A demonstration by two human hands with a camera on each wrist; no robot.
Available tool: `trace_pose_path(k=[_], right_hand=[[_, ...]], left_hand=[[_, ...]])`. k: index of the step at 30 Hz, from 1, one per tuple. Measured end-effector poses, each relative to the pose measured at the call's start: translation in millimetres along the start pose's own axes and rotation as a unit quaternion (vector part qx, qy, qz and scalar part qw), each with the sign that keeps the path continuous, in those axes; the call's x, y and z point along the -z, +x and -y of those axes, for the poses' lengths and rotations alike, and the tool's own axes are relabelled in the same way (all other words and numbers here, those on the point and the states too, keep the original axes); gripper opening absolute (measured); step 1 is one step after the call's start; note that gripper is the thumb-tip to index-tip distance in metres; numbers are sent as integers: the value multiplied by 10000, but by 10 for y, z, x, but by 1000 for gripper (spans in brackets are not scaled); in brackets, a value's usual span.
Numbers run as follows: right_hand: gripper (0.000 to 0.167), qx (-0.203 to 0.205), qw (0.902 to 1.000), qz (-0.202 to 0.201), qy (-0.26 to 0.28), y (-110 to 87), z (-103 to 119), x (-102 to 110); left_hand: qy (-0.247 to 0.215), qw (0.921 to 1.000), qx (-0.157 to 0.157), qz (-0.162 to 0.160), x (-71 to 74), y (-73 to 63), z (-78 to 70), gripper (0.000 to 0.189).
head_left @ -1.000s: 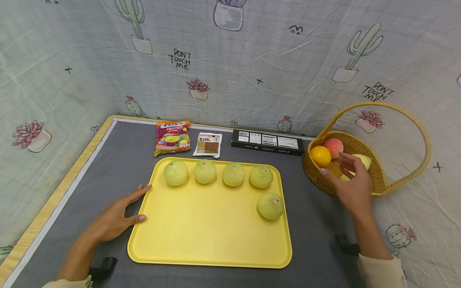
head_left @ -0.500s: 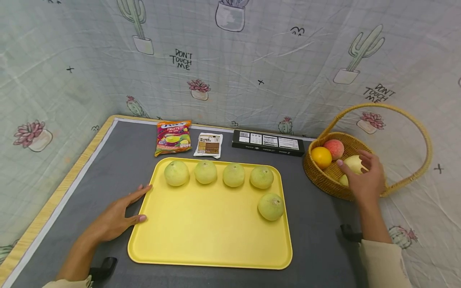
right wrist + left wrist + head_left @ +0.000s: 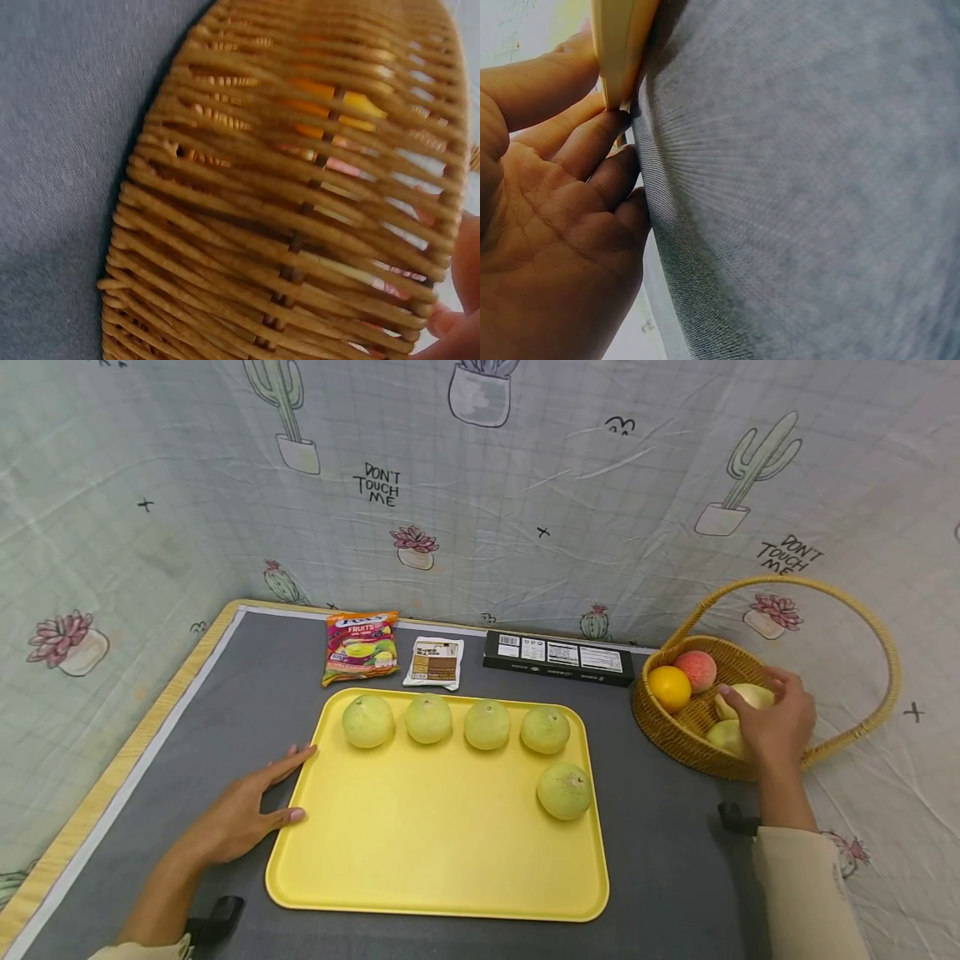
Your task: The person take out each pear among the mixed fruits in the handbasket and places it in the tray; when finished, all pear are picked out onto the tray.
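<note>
In the head view my left hand rests against the left edge of the yellow tray, thumb and fingers spread along the rim. The left wrist view shows those fingers close to the tray's side. Several round pale-green fruits lie on the tray, most in a row along its back. My right hand reaches inside the wicker basket, thumb and fingers on either side of a pale yellow fruit; I cannot tell whether it grips. A yellow-green fruit lies by the thumb. Wicker mostly hides this hand in the right wrist view.
An orange and a pinkish-red peach sit in the basket's left part, under its tall arched handle. Behind the tray lie a candy bag, a small white packet and a long black box. Printed cloth hangs behind.
My right hand has moved rightward within the basket, from over its middle to its right part, uncovering more of the pale fruits. My left hand stays at the tray's edge.
</note>
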State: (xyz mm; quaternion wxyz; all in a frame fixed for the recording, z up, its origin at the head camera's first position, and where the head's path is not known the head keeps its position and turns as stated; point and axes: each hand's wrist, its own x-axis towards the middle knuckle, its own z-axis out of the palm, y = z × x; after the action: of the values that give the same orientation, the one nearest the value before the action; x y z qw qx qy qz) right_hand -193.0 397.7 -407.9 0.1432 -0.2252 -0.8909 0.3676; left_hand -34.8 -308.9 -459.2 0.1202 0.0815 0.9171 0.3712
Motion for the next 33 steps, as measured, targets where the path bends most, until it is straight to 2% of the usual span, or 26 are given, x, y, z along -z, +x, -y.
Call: trace_pose_path(k=[7, 13, 18, 24, 28, 33], right_hand=[[76, 129, 9995, -58, -269, 94, -103, -5], [73, 73, 9989, 122, -441, 162, -149, 1], [71, 248, 9979, 190, -566, 223, -156, -4], [72, 500, 9959, 284, -698, 291, -177, -44], [75, 421, 9954, 329, -796, 314, -203, -58], [81, 371, 9943, 575, -820, 334, -192, -44]], left_hand=[[-9, 10000, 34, -1, 6, -9, -7, 96], [-29, 10000, 0, 10, 12, -16, -14, 95], [-36, 10000, 14, 22, 12, -18, -17, 96], [-30, 10000, -6, 7, 15, -20, -19, 95], [-54, 10000, 12, 19, 16, -17, -25, 94], [-75, 10000, 1, 23, 14, -20, -27, 94]])
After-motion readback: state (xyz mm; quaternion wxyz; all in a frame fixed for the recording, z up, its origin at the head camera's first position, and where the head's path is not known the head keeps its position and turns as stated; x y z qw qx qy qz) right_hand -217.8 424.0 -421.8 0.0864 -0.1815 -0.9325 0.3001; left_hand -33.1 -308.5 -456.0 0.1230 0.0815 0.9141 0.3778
